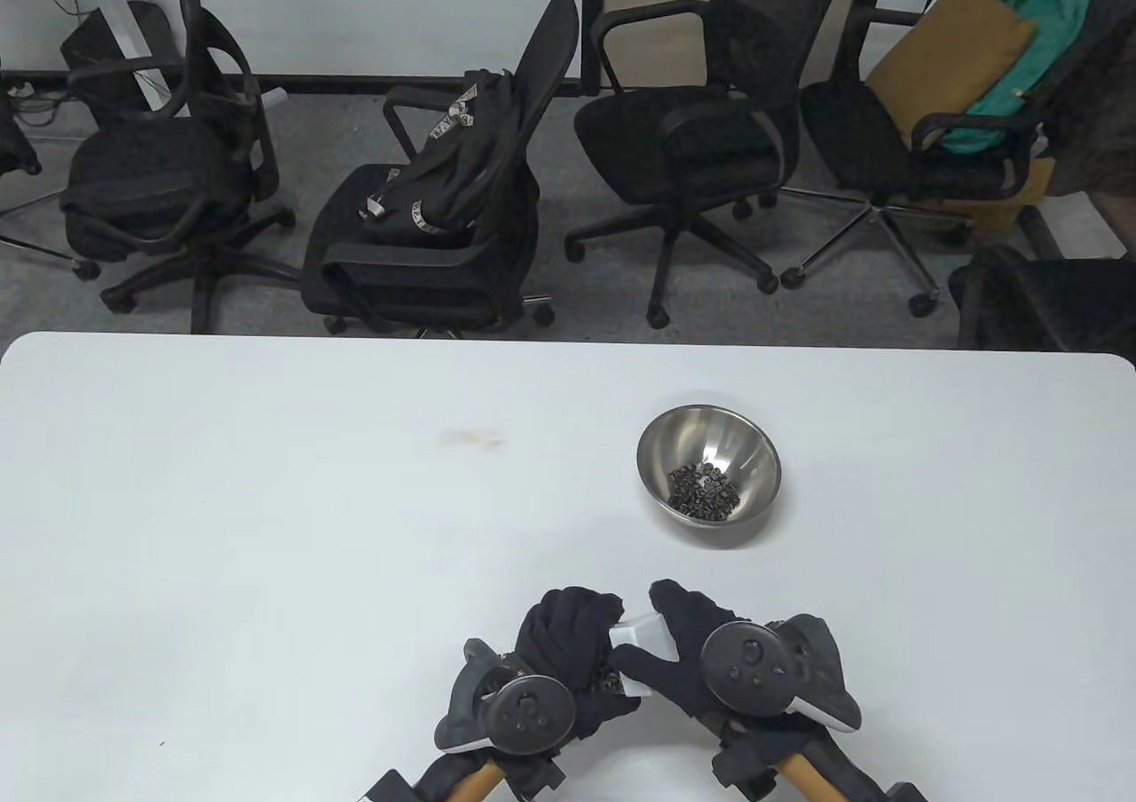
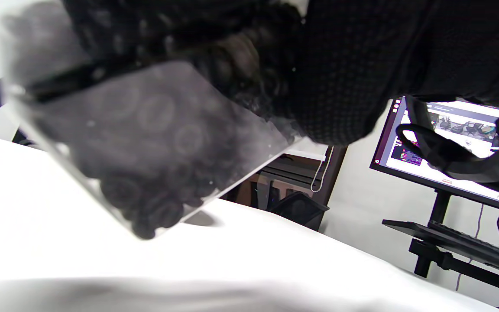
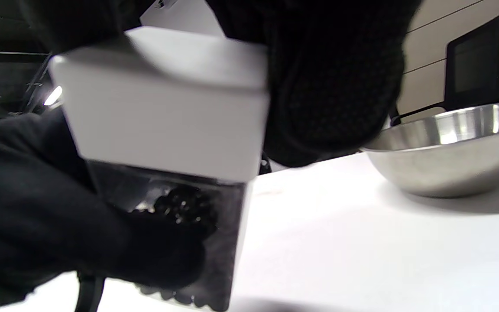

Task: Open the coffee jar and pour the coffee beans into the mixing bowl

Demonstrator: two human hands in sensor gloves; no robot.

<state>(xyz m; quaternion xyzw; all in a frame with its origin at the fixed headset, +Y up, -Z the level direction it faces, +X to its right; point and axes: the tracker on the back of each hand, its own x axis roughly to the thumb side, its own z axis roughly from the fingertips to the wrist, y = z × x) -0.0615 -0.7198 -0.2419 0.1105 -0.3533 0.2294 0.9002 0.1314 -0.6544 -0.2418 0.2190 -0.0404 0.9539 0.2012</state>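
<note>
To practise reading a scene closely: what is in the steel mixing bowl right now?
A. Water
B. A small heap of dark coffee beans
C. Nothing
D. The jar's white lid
B: the table view shows dark beans heaped low in the mixing bowl.

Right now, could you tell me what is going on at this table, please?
A person in black sensor gloves is working on a clear jar of coffee beans near the table's front edge. The left hand grips the jar's body, tilted off the surface, while the right hand holds its white lid, which sits on the jar. Farther back to the right, a steel bowl already holds some beans.
</note>
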